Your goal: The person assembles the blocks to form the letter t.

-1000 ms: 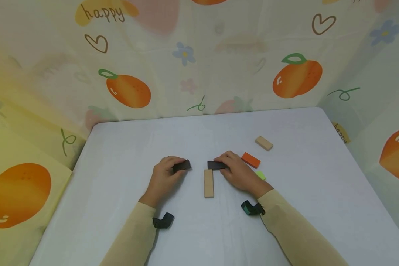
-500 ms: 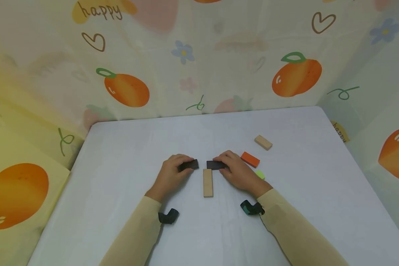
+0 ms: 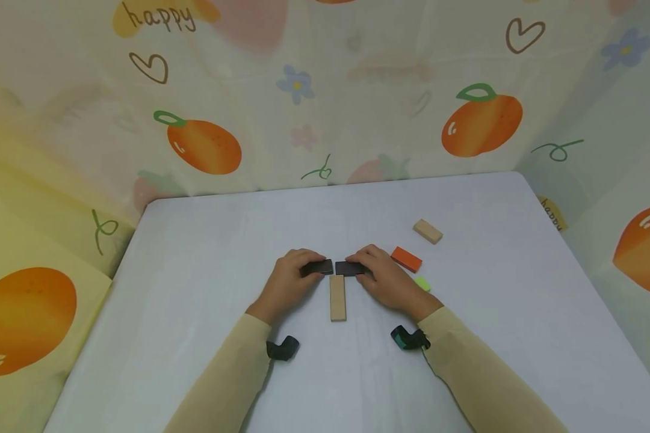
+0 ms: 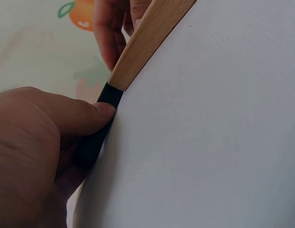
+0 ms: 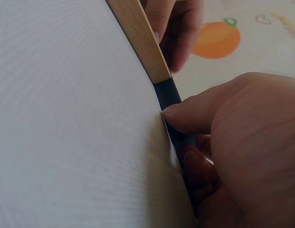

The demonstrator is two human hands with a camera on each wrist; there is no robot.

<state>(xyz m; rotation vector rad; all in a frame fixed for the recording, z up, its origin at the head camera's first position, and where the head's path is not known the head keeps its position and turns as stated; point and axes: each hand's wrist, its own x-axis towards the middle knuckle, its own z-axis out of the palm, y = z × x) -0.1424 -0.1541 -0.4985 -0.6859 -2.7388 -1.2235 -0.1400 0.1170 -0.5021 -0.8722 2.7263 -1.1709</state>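
My left hand [image 3: 290, 281] pinches a black block [image 3: 321, 267] between thumb and fingers; the left wrist view shows the thumb along the side of that black block [image 4: 109, 95]. Facing it, my right hand [image 3: 386, 278] pinches a second black block [image 3: 349, 269], its near end showing in the right wrist view as a dark block [image 5: 166, 91]. A narrow gap parts the two black blocks in the head view. Just below their inner ends a plain wooden block [image 3: 337, 298] lies lengthwise, pointing toward me. Part of each black block is hidden by the fingers.
Beyond the right hand lie an orange block [image 3: 407, 259] and a plain wooden block [image 3: 428, 231]. A light green block [image 3: 423, 284] is partly hidden behind the right wrist. All rest on the white table [image 3: 211, 240], with a printed curtain around its back and sides.
My left hand has slid its black block to the right, close to the other black block. The right hand and its block have stayed almost in place.
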